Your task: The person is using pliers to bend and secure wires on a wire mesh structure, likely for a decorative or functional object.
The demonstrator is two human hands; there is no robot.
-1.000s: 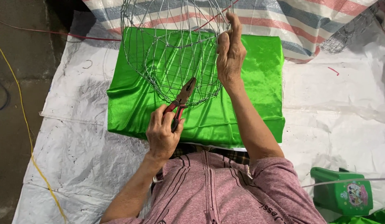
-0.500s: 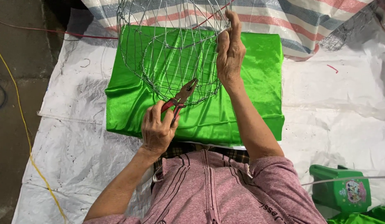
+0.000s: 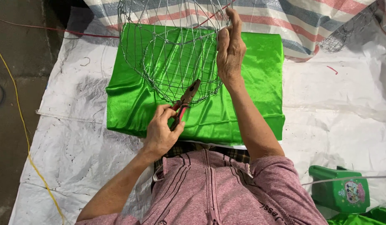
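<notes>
A round wire frame [image 3: 172, 54] shaped like a cage stands over a folded sheet of bright green satin cloth [image 3: 259, 83]. My right hand [image 3: 229, 48] grips the frame's right side, fingers pointing up. My left hand [image 3: 161, 133] holds red-handled pliers [image 3: 185, 102] whose jaws touch the frame's lower rim. The frame's top runs out of view.
White plastic sheeting [image 3: 76, 137] covers the floor under the cloth. A striped tarp [image 3: 309, 21] lies at the top, with more wire mesh [image 3: 342, 33] on it. A small green plastic stool [image 3: 340, 193] sits at lower right. A yellow cord [image 3: 22, 137] runs down the left, over bare concrete.
My left hand with the pliers has shifted slightly left and down along the frame's lower rim. My right hand keeps its grip on the frame.
</notes>
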